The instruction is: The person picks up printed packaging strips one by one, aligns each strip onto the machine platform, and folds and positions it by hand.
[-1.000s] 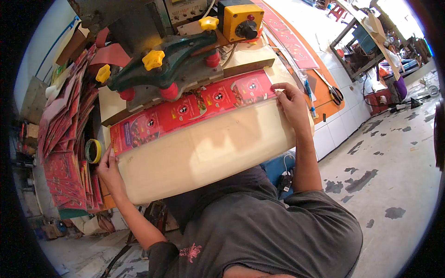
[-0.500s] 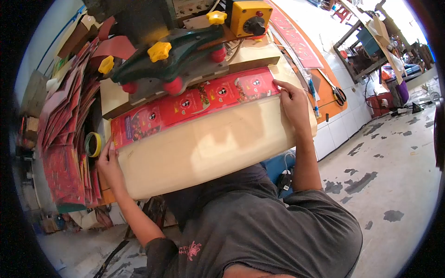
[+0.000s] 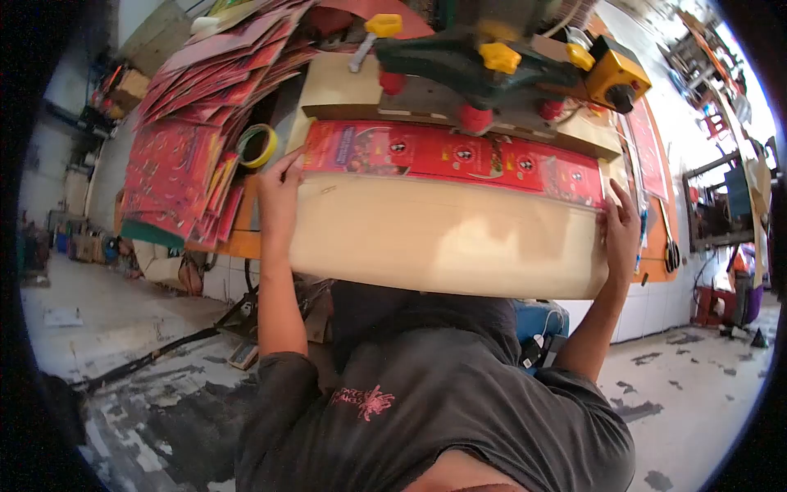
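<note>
A long red printed sheet (image 3: 426, 156) with food pictures and round logos lies across a pale wooden board (image 3: 443, 238). It rests below a dark green press head (image 3: 484, 70) with yellow star knobs and red feet. My left hand (image 3: 280, 193) pinches the sheet's left end between thumb and fingers. At the opposite end, my right hand (image 3: 621, 234) has its fingertips closed on the sheet's corner, partly hidden by the hand itself. The sheet's far edge runs close along the front of the press base.
A tall pile of red printed sheets (image 3: 180, 164) leans at the left, with a yellow tape roll (image 3: 257, 146) beside it. On the right are a yellow control box (image 3: 619, 74) with a black dial and black-handled scissors (image 3: 672, 254). A blue box (image 3: 541, 328) stands under the board.
My view has turned left, so the board, press and pile appear farther right. Both hands remain at the two ends of the red sheet.
</note>
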Demonstrator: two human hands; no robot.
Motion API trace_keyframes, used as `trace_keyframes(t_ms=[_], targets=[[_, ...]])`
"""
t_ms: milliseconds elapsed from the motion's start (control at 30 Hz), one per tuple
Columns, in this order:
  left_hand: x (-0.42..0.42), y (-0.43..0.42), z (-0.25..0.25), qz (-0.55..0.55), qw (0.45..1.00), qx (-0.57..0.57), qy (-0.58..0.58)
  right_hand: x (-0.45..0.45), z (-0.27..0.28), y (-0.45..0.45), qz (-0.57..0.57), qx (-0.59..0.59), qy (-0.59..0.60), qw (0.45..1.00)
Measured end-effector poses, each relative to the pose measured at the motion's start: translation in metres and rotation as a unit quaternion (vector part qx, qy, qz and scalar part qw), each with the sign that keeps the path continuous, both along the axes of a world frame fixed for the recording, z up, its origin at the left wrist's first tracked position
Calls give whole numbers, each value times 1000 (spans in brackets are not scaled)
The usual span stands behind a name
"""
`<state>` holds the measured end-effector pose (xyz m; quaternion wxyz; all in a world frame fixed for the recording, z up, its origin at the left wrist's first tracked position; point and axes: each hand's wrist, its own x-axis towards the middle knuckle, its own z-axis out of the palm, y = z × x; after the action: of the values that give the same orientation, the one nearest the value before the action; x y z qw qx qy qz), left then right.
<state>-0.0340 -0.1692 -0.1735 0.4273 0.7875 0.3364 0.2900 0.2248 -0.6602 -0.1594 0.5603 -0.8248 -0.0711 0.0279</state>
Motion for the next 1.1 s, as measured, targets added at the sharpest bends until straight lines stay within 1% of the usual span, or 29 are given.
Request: trace_keyframes(t_ms=[33,100,133,167,267,300,333,367,400,433,500,533,600,633,700,767,800,833,867,900,933,1000,1100], targets=[[0,0,1,-10,1000,-9,-10,4,-3,-1,4,9,-2,1000],[0,-5,6,8,1000,17,-2,8,-4,-1,13,-5,-17,1000],[0,-7,8,4,1000,7,0,8,-2,-1,7,-28,-20,999],[0,-5,9,-1,1000,-4,0,8,0,1,15,-26,-21,999],[4,6,9,-24,999,20,11,10,11,8,-18,-161,-17,987],[6,6,12,-40,998,32,20,15,6,7,-15,-160,-19,987],[8,0,26,-37,999,33,20,20,-4,6,-1,-172,-90,981],[10,-8,44,-31,994,34,96,23,-11,7,12,-182,-160,970],[10,-11,56,-25,984,35,171,17,-2,15,8,-194,-132,972],[10,-8,52,-23,984,37,171,14,3,21,10,-192,-132,972],[12,1,33,-44,991,56,117,9,9,25,-13,-240,-118,964],[13,4,22,-48,990,56,118,10,4,23,-16,-241,-117,963],[14,9,4,-34,991,126,13,16,-9,16,-1,-210,-186,960],[13,11,2,-44,991,123,11,13,-7,18,-10,-215,-184,959],[14,13,-3,-18,990,132,56,2,3,27,-39,-216,-153,964],[13,11,0,-28,990,122,59,-5,6,29,-48,-220,-180,958],[13,8,6,-40,993,105,46,-8,10,32,-65,-237,-175,953],[13,7,8,-38,991,108,68,-9,12,34,-80,-251,-169,950],[11,8,7,-41,994,84,65,-8,13,34,-86,-252,-147,953],[9,4,10,-32,996,53,71,-6,12,33,-83,-248,-124,957],[15,2,14,-22,996,25,80,-3,9,30,-85,-252,-139,954],[16,0,15,-36,996,24,75,-2,5,28,-79,-260,-160,949],[16,-1,17,-33,996,22,80,-1,6,27,-75,-267,-151,949]])
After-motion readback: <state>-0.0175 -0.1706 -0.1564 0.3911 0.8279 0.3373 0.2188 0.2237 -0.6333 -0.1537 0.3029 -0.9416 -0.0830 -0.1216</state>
